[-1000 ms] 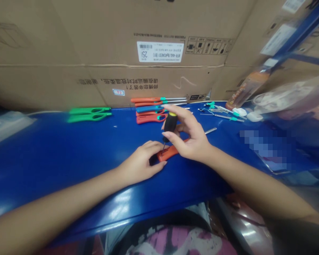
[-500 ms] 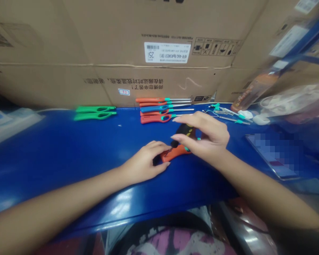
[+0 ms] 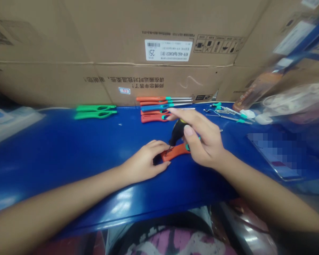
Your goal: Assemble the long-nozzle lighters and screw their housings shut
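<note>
On the blue bench (image 3: pixel 90 141), the left hand (image 3: pixel 145 161) grasps an orange lighter (image 3: pixel 177 152); the right hand (image 3: pixel 206 143) clasps a screwdriver (image 3: pixel 176 132), more upright than before.

From here the bench (image 3: pixel 82 141) looks smooth and glossy, throwing back pale streaks of light. The orange lighter (image 3: pixel 177 152) seems to be hard plastic with a soft sheen; the screwdriver (image 3: pixel 175 134) has a dark, mattish plastic-looking handle and a thin metal shaft. Smooth, bright metal shows on the lighter tubes (image 3: pixel 182 99). Behind is dull, matt cardboard (image 3: pixel 69 42) bearing a paper label (image 3: pixel 168 50); the bag (image 3: pixel 292 99) is thin, crinkled plastic.
</note>
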The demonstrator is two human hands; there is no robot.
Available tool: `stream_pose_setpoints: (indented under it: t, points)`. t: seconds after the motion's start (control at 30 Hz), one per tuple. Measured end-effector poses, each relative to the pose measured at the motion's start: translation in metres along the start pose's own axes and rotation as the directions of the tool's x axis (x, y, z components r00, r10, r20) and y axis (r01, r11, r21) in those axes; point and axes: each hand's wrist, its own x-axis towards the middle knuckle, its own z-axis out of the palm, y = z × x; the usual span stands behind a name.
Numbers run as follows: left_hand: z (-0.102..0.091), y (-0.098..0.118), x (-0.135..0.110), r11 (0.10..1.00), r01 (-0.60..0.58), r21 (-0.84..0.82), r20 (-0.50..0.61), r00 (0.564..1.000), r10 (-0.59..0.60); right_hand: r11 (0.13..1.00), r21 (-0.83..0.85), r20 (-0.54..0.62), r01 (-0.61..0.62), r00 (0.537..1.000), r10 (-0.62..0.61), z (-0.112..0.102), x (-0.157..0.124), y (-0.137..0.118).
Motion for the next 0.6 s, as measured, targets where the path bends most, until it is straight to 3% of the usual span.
stream_pose_setpoints:
  t: [0.1, 0.23, 0.3, 0.47, 0.53, 0.6]
  points:
    - [0.0007, -0.0005, -0.0004, 1.000, 0.000, 0.001, 0.003, 1.000, 0.000, 0.987, 0.139, 0.090, -0.084, 0.993, 0.071, 0.0013, -0.0005, -0.0027]
    - [0.0016, -0.0016, -0.0009, 1.000, -0.005, -0.001, -0.004, 1.000, 0.005, 0.991, -0.098, -0.065, 0.089, 0.993, -0.096, 0.0019, -0.0005, -0.0010]
    - [0.0011, -0.0011, -0.0006, 1.000, -0.002, -0.009, 0.001, 1.000, 0.002, 0.982, -0.152, -0.059, 0.112, 0.991, -0.122, 0.0021, -0.0009, -0.0014]
    - [0.0000, 0.0003, 0.0002, 1.000, 0.007, -0.013, 0.009, 1.000, -0.006, 0.991, 0.110, 0.066, -0.074, 0.996, 0.067, 0.0053, -0.0014, -0.0060]
    - [0.0006, -0.0005, 0.0000, 1.000, 0.002, -0.010, 0.005, 1.000, -0.002, 0.999, 0.041, 0.004, -0.018, 1.000, 0.018, 0.0062, -0.0016, -0.0060]
    - [0.0013, -0.0017, -0.0005, 1.000, -0.006, -0.006, 0.001, 1.000, 0.006, 0.989, -0.129, -0.068, 0.076, 0.994, -0.085, 0.0058, -0.0019, -0.0057]
